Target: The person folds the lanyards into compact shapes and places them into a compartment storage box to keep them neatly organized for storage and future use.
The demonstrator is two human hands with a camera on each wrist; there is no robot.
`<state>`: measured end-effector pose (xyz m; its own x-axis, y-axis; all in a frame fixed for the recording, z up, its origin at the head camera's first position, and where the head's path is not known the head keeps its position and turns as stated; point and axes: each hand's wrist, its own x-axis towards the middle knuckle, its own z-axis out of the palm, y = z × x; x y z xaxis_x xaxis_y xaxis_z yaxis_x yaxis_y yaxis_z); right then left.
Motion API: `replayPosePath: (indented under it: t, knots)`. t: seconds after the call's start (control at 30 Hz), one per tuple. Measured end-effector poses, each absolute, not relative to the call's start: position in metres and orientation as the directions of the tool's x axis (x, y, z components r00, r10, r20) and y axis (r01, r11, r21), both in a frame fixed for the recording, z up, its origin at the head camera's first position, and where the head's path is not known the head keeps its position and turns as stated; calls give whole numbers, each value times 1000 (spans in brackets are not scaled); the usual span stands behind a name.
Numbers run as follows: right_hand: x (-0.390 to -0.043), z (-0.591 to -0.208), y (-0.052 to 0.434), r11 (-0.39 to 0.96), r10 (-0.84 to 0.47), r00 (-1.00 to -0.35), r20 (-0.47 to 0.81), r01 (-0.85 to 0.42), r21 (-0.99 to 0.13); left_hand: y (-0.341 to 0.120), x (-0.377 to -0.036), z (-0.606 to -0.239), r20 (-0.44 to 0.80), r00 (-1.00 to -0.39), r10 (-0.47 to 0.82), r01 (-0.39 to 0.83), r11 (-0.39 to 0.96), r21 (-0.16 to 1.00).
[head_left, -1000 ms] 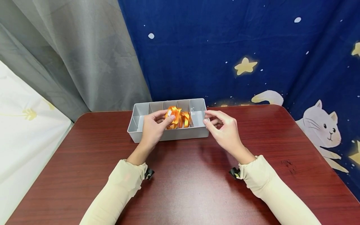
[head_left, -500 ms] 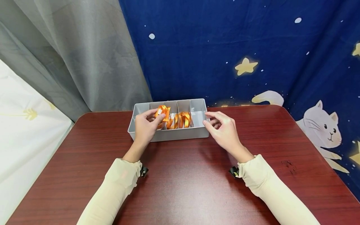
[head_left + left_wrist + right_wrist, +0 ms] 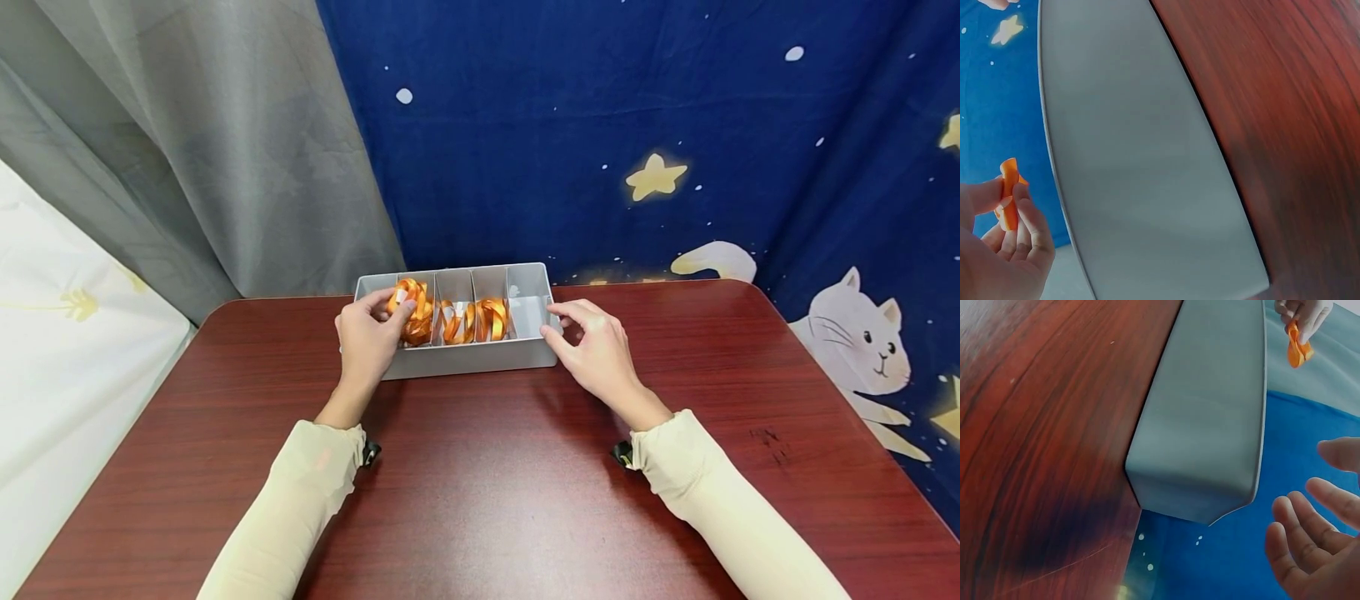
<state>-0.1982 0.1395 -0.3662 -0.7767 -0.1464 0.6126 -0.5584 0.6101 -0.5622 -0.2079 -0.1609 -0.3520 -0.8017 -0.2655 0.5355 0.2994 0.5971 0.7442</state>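
My left hand (image 3: 367, 337) pinches a coil of shiny orange ribbon (image 3: 1009, 212) between thumb and fingers. In the head view this coil is above the second compartment from the left of a grey divided box (image 3: 472, 360). More orange ribbon shows just below it in that compartment. Two other ribbon coils, one in the middle compartment (image 3: 457, 325) and one to its right (image 3: 492, 320), lie inside. At the box's right end, my right hand (image 3: 596, 346) is held with relaxed, parted fingers and nothing between them. The left hand hides the leftmost compartment's front.
The box stands at the far edge of a dark red wooden table (image 3: 480, 483). Behind hang a blue curtain (image 3: 540, 133) with stars and a grey curtain (image 3: 300, 167). A white cloth (image 3: 75, 350) hangs at the left.
Holding the ribbon coil, my left hand has moved left from over the middle of the box, uncovering the coil in the middle compartment. The right hand has stayed nearly in place.
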Motion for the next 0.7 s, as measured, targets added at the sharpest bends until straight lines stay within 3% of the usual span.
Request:
replayPosePath:
  t: [0.7]
  knots:
    - [-207,-378,140,688,-183,-839,513,-482,-543,-190,-214,-359,559,-766,-316,173,737,653]
